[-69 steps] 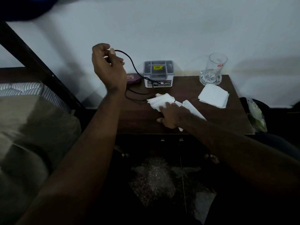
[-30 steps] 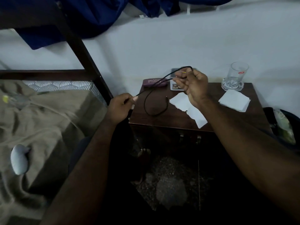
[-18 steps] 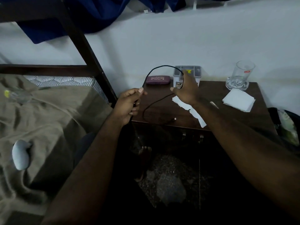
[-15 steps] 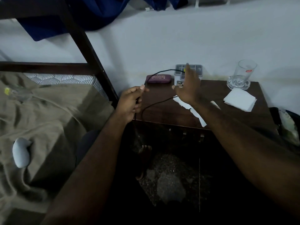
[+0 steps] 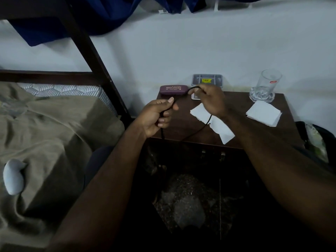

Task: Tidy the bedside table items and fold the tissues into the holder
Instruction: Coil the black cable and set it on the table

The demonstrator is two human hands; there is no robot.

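Head view: a blanket (image 5: pixel 45 133) covers the bed at the left. Over the table's (image 5: pixel 236 104) front, the left hand (image 5: pixel 156 117) grips a black cable (image 5: pixel 208 120) in a curled fist. The right hand (image 5: pixel 211 101), just beyond, pinches the same cable with bent fingers. A loop arcs between the 2 hands and more cable trails across a loose tissue (image 5: pixel 218 127) on the table. A tissue stack (image 5: pixel 263 113) lies at the right. At the back stand a purple case (image 5: pixel 173 90), the holder (image 5: pixel 207 80) and a glass (image 5: pixel 266 86)
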